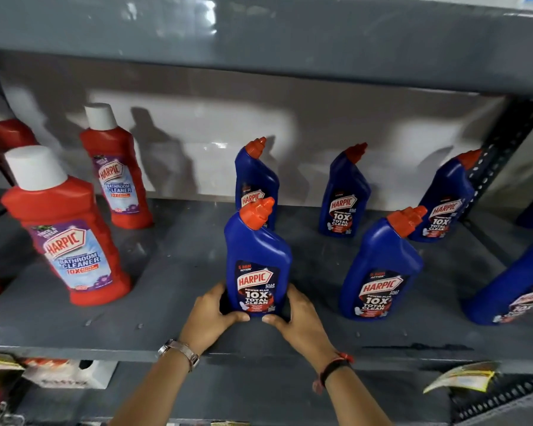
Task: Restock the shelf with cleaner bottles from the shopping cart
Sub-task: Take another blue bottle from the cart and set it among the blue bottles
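- At bottom centre of frame: left hand (211, 315) w/ wristwatch (180, 352) and right hand (299, 321) w/ red-black band (333, 368) clasp the base of a blue cleaner bottle (257, 256) from both sides; bottle upright on grey shelf (173, 272), near front edge.
- Mid-frame right: second blue bottle (382, 265) upright, apart from the held one.
- Left: red bathroom-cleaner bottle (65, 229), white cap.
- Far, by back wall: more blue bottles and another red one.

Both forearms rise from the bottom edge of the frame and come together near the lower centre. The left hand (211, 315) and the right hand (296, 318) face each other with curled fingers, thumbs pointing inward, almost touching, closed on something between them.
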A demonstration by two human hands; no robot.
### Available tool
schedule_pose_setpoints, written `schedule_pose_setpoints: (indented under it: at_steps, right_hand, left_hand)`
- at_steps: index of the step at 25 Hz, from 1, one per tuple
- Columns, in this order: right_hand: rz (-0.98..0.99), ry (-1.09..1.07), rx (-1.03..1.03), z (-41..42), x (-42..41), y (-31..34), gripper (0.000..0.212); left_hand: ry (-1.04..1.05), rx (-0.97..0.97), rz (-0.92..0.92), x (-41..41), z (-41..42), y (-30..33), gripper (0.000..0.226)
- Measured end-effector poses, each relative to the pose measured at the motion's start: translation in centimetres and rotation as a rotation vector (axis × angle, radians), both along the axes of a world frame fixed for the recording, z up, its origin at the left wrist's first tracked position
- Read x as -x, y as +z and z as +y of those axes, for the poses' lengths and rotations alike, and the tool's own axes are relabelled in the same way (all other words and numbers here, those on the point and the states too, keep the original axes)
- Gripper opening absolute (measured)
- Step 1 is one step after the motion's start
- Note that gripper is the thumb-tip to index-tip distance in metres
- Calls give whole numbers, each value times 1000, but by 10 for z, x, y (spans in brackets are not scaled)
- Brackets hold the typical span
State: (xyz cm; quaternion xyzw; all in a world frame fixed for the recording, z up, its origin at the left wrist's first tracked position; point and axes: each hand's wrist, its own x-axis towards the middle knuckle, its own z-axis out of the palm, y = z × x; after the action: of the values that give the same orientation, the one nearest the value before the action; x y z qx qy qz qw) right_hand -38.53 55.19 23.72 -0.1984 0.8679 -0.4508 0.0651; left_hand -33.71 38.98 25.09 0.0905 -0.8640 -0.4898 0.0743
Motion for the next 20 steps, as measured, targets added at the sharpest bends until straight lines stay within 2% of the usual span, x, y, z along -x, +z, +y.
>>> schedule_pose_setpoints:
  at_steps: [10, 20]
  right_hand:
    - [1, -34, -87, -1, -3, -2, 52]
    - [-30, -36, -75, -3, -3, 0, 55]
  left_hand:
    - [34, 20, 10, -9, -10, -3, 55]
    - [10, 45, 60, -6, -10, -7, 55]
